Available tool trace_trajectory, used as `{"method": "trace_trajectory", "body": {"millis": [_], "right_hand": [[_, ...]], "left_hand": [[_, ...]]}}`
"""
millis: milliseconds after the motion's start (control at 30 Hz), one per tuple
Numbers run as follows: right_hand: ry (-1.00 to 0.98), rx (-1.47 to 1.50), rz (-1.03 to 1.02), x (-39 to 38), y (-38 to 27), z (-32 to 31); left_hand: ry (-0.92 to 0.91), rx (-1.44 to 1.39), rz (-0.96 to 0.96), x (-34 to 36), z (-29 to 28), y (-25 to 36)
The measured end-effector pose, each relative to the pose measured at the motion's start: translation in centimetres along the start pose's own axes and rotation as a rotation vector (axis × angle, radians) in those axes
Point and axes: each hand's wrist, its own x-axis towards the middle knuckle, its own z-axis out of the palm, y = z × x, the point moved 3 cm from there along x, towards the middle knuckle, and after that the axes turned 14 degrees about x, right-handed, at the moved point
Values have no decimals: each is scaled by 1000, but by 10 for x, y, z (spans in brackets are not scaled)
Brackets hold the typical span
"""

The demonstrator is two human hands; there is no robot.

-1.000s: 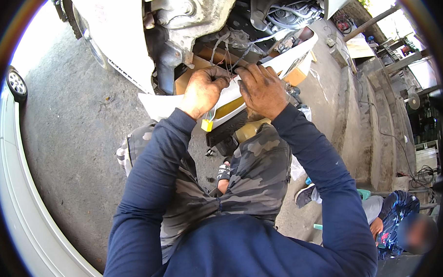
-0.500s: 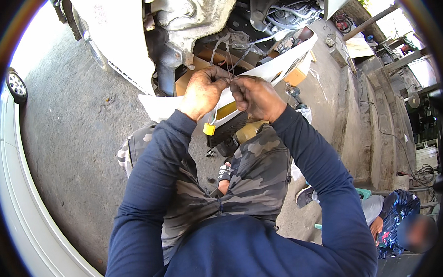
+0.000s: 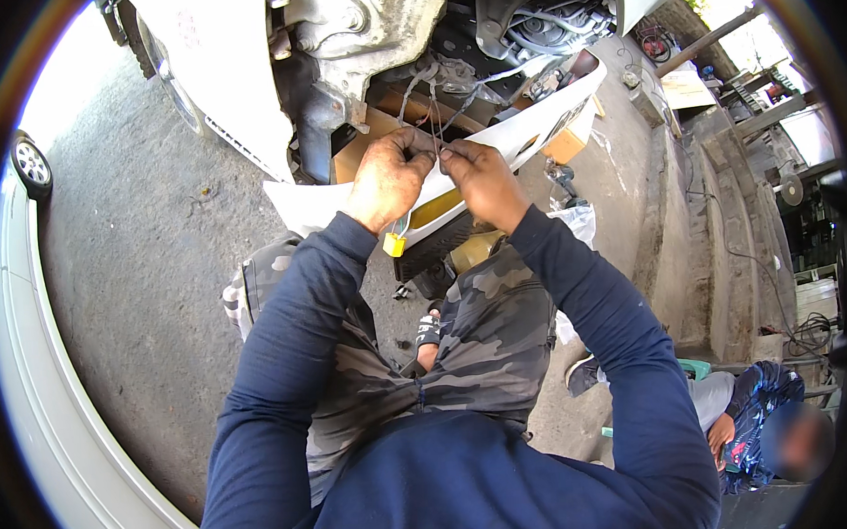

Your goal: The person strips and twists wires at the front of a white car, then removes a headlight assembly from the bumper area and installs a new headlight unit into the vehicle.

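The left hand (image 3: 390, 182) and the right hand (image 3: 484, 183) both pinch, thumb and fingers pressed together on the thin wires (image 3: 435, 120). The two sets of fingertips are just beside each other. I cannot tell if they touch, and the fingers hide the lowest bits of wire.

The biggest thing by them is the white car body (image 3: 216, 76). Next to it is a big, dirty metal frame (image 3: 378, 33). The hands are out in front, so there seems to be room to turn the wrists.

Next comes the long white bumper (image 3: 523, 130), which slants up to the right. Its edge might catch a wire, so keep the wires up off it.

Smaller is a brown cardboard box (image 3: 353, 157), behind the left hand. A dropped wire could slip that way, so one hand should hold on when the other lets go.

Smaller again is a yellow plug (image 3: 394, 245). It hangs below the left hand on a white wire (image 3: 404, 220). It is best left loose, since a bump could tug the wire.

Smallest are the thin wires, which come down to the fingertips. Soft, small turns should suit them. A hard pull might snap one, so leave some slack.
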Motion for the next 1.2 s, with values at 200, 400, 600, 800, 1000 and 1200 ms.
{"method": "trace_trajectory", "body": {"millis": [200, 400, 600, 800, 1000, 1200], "right_hand": [[-85, 585, 405, -2, 13, -4], [23, -734, -587, -9, -14, -15], [-49, -429, -385, -1, -6, -5], [-153, 5, -104, 6, 3, -5], [20, -700, -491, -5, -15, -16], [-89, -711, -609, -1, -18, -10]], "left_hand": [[-18, -69, -30, -1, -3, 4], [-49, -146, -87, 0, -4, 4], [-66, -81, -60, -1, -4, 5], [-53, -116, -96, 0, -3, 4], [19, -72, -52, 0, -4, 3], [8, 1, -65, 0, -5, 3]]}}
